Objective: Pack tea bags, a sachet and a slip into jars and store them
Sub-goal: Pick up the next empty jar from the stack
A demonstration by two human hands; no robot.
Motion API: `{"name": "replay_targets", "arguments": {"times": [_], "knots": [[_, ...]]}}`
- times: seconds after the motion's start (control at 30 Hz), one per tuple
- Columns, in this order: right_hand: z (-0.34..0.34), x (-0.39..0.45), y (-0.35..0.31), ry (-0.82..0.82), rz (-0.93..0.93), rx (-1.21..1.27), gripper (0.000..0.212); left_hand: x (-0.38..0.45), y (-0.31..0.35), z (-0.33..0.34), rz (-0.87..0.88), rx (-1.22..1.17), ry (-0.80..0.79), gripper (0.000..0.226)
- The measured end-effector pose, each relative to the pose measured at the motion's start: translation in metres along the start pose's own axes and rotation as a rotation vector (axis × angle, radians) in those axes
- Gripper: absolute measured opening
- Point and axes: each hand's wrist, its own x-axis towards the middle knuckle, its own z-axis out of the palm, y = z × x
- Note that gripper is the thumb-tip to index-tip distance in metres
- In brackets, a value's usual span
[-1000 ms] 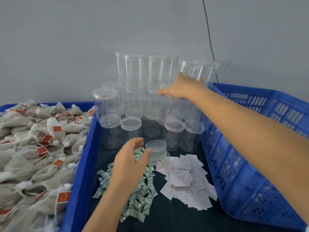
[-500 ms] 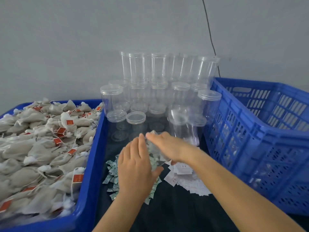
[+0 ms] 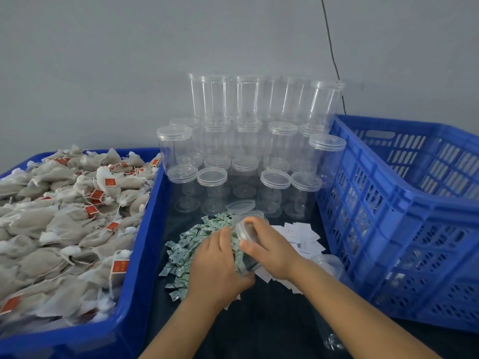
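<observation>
Jar (image 3: 247, 244): clear, lying tilted over the sachet pile (image 3: 191, 244), long axis running away from the person, lidded end farthest. Right hand (image 3: 269, 244) grips the lid; left hand (image 3: 217, 265) holds the body.

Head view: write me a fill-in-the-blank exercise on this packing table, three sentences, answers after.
1. The tub on the left holds a heap of tea ____.
2. Both hands, the left hand and the right hand, grip one clear ____ over the green sachets.
3. The white paper slips lie between the sachets and the slotted ____ crate.

Missing words: bags; jar; blue
</observation>
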Motion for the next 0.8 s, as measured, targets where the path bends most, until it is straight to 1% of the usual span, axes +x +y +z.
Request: {"name": "replay_targets", "arguments": {"times": [0.07, 0.17, 0.23, 0.33, 0.4, 0.47, 0.5, 0.53, 0.57, 0.63, 0.67, 0.7, 0.73, 0.8], "knots": [[-0.007, 0.001, 0.003, -0.045, -0.093, -0.054, 0.076, -0.001, -0.001, 0.001, -0.092, -0.088, -0.079, 0.099], [-0.015, 0.003, 0.006, -0.142, -0.19, -0.074, 0.079, 0.001, -0.009, -0.008, -0.102, -0.259, -0.149, 0.1], [-0.02, 0.007, 0.006, -0.229, -0.182, -0.025, 0.079, 0.004, -0.016, -0.017, -0.106, -0.355, -0.211, 0.097], [-0.031, 0.015, -0.001, -0.39, -0.122, -0.005, 0.077, 0.004, -0.024, -0.023, -0.109, -0.4, -0.244, 0.097], [-0.04, 0.02, -0.004, -0.482, -0.14, -0.077, 0.086, 0.002, -0.025, -0.021, -0.116, -0.405, -0.244, 0.101], [-0.048, 0.023, -0.01, -0.56, -0.139, -0.107, 0.098, 0.0, -0.022, -0.018, -0.116, -0.431, -0.204, 0.102], [-0.051, 0.024, -0.015, -0.573, -0.111, -0.086, 0.101, -0.001, -0.021, -0.017, -0.109, -0.428, -0.166, 0.102], [-0.053, 0.025, -0.02, -0.55, -0.056, -0.053, 0.102, -0.001, -0.019, -0.015, -0.102, -0.412, -0.124, 0.101], [-0.055, 0.026, -0.027, -0.496, 0.021, -0.034, 0.103, -0.001, -0.017, -0.014, -0.094, -0.387, -0.083, 0.101], [-0.057, 0.029, -0.041, -0.381, 0.217, -0.065, 0.117, -0.001, -0.012, -0.012, -0.078, -0.309, -0.013, 0.101], [-0.058, 0.031, -0.047, -0.376, 0.307, -0.094, 0.12, -0.001, -0.01, -0.011, -0.069, -0.267, 0.02, 0.101], [-0.059, 0.032, -0.051, -0.398, 0.364, -0.121, 0.116, -0.001, -0.008, -0.011, -0.054, -0.227, 0.051, 0.101], [-0.059, 0.033, -0.054, -0.422, 0.386, -0.145, 0.105, -0.002, -0.006, -0.01, -0.037, -0.196, 0.081, 0.099], [-0.061, 0.035, -0.056, -0.462, 0.338, -0.165, 0.078, -0.002, -0.005, -0.01, -0.028, -0.173, 0.113, 0.097]]}}
